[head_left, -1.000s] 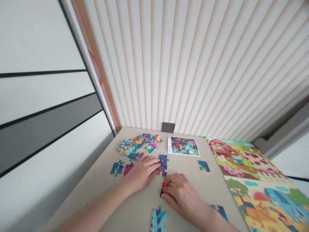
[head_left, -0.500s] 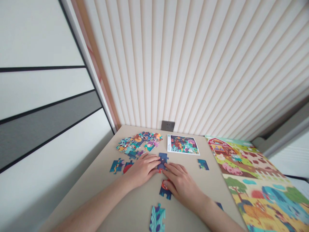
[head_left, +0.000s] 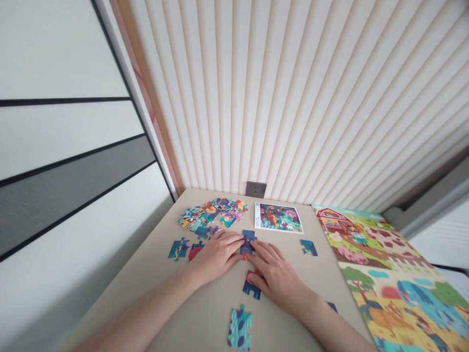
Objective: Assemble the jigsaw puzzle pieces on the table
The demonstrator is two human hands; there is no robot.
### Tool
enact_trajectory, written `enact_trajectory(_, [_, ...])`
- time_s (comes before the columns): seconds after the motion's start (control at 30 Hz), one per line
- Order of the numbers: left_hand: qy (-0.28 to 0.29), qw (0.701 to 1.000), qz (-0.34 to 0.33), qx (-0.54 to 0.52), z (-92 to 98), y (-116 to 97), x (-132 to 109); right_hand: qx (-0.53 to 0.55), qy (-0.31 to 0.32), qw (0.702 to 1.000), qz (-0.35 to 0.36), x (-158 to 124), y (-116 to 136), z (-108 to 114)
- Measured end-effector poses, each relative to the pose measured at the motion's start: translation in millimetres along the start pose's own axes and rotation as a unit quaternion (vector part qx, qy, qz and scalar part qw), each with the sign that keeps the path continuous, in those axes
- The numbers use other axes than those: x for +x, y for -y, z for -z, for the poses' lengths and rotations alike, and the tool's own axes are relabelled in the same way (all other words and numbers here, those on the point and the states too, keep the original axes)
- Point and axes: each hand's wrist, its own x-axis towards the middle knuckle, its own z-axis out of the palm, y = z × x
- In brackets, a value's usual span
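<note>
My left hand (head_left: 217,254) lies flat on the beige table (head_left: 286,313), fingertips pressed on the left edge of a dark blue joined puzzle piece (head_left: 249,239). From the other side my right hand (head_left: 275,276) touches that same piece with stretched fingers. Its palm partly covers a blue and red piece (head_left: 251,286). Neither hand lifts anything. A teal leafy piece (head_left: 240,327) lies nearer to me.
A heap of loose puzzle pieces (head_left: 212,215) sits at the back left, beside a printed reference picture (head_left: 278,218). Single pieces lie at left (head_left: 179,248) and right (head_left: 309,248). A large farm-scene puzzle (head_left: 388,274) fills the right side. A wall socket (head_left: 255,189) is behind.
My right hand let go of the blue and red piece and moved forward to the dark blue piece that my left hand holds down. The left hand has hardly moved.
</note>
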Motion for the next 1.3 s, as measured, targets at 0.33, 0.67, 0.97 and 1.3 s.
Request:
enact_trajectory(0.33, [0.025, 1.0, 0.008, 0.001, 2.3, 0, -2, 0.017, 0.026, 0.999, 0.027, 0, -14, 3])
enact_trajectory(0.67, [0.017, 1.0, 0.017, -0.011, -0.6, 0, -2, -0.017, -0.002, 0.999, 0.038, 1, -11, -6])
enact_trajectory(0.97, [-0.001, 1.0, -0.008, -0.011, 5.1, -4, 0, -0.025, -0.014, 0.999, 0.02, 3, -1, -6])
enact_trajectory(1.3, [0.017, 1.0, -0.003, -0.006, 6.9, -3, -1, -0.028, 0.004, 0.999, 0.024, 6, -2, -3])
